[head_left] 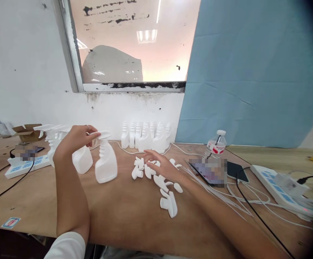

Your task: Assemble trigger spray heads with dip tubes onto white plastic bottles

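Observation:
My left hand [82, 137] pinches the top of a white spray bottle [106, 166] at its trigger head. The bottle is slightly tilted; whether its base touches the table cannot be told. Behind my left wrist stand another white spray bottle [82, 160] and several more with trigger heads [52, 138], partly hidden by the arm. My right hand [163, 167] reaches over a loose pile of white trigger sprayer heads [138, 168], fingers stretched out and apart, holding nothing that I can see. One sprayer head [169, 204] lies nearer to me.
White bottles without heads [145, 138] stand grouped against the wall. To the right are a clear water bottle [215, 146], a phone [237, 171], cables and a power strip [277, 189]. Another power strip [28, 166] and a cardboard box [28, 133] lie left.

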### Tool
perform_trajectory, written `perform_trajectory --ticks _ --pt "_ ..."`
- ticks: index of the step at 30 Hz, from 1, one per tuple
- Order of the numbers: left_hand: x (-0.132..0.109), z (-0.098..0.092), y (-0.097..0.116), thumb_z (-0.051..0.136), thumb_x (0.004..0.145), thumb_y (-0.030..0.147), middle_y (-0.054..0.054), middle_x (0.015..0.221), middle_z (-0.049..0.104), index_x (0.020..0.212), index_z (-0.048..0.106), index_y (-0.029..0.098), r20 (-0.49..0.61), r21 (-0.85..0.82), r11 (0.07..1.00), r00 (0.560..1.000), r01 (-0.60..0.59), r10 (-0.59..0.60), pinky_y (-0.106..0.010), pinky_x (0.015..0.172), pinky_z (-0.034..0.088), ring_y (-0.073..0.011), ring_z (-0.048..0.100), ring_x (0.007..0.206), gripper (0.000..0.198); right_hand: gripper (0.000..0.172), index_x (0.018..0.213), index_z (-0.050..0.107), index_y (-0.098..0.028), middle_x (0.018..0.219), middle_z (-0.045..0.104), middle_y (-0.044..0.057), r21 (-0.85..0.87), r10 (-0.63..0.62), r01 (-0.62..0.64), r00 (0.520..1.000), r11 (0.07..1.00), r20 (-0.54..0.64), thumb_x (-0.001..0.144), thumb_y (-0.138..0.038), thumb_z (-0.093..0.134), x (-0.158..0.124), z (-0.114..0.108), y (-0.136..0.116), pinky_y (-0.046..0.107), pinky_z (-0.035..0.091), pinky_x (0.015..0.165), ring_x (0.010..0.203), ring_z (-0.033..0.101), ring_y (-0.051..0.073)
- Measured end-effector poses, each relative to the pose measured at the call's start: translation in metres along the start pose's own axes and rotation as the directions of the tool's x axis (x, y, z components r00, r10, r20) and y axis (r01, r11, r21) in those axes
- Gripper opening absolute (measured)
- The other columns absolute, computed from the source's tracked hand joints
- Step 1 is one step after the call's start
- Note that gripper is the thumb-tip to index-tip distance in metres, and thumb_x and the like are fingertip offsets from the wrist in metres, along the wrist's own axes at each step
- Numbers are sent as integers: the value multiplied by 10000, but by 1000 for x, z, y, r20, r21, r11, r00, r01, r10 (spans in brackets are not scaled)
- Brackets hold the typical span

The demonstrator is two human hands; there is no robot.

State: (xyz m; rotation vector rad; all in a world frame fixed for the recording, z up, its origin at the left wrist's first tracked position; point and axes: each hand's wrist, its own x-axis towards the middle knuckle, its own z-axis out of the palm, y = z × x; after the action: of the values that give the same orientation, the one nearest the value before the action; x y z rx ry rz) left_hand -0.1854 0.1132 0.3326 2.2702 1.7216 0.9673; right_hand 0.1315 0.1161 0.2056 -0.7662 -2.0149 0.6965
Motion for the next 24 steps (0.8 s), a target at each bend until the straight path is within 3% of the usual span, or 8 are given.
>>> perform_trajectory --ticks 3,7,11,14,19,24 --pt "3 -6 -20 590 782 446 10 536 634 912 648 170 -70 -5 988 986 152 -152 -252 630 447 -176 638 600 311 408 1287 507 -230 1179 630 87 -105 47 -52 998 993 -48 893 -329 546 -22 -17 14 427 475 920 994 615 202" --pt "9 -5 -40 562 783 403 43 503 606 927 633 144 -218 60 964 946 260 -241 -262 721 421 -181 639 669 304 328 1181 568 -215 1132 654 78 -203 133 -157 983 966 -125 881 -341 531 -49 -38 31 415 481 909 976 624 209" --pt "13 -6 -53 565 772 422 40 501 577 909 641 136 -328 132 932 902 336 -279 -274 732 396 -198 610 735 326 300 1096 583 -194 988 671 76 -122 247 -285 934 951 -257 860 -367 517 -67 -52 51 344 539 718 852 648 201" --pt "14 -6 -55 580 765 443 33 507 580 924 644 135 -328 133 926 897 354 -296 -284 746 392 -214 603 791 353 279 1078 583 -186 859 675 52 -122 274 -318 919 940 -283 858 -333 490 -73 -59 62 317 531 689 789 656 189" --pt "15 -3 -50 598 764 480 42 457 561 976 640 145 -339 70 917 874 393 -348 -284 744 404 -217 618 797 399 258 1042 614 -192 890 686 55 -353 181 -277 942 894 -281 873 -288 445 -78 -65 69 329 513 756 786 648 181" --pt "14 -2 -45 622 756 505 50 421 543 967 629 146 -331 -14 900 847 436 -416 -291 759 415 -211 638 750 416 241 997 630 -185 988 682 94 -643 18 -70 996 763 -86 894 -193 413 -81 -67 78 378 454 850 916 626 219"
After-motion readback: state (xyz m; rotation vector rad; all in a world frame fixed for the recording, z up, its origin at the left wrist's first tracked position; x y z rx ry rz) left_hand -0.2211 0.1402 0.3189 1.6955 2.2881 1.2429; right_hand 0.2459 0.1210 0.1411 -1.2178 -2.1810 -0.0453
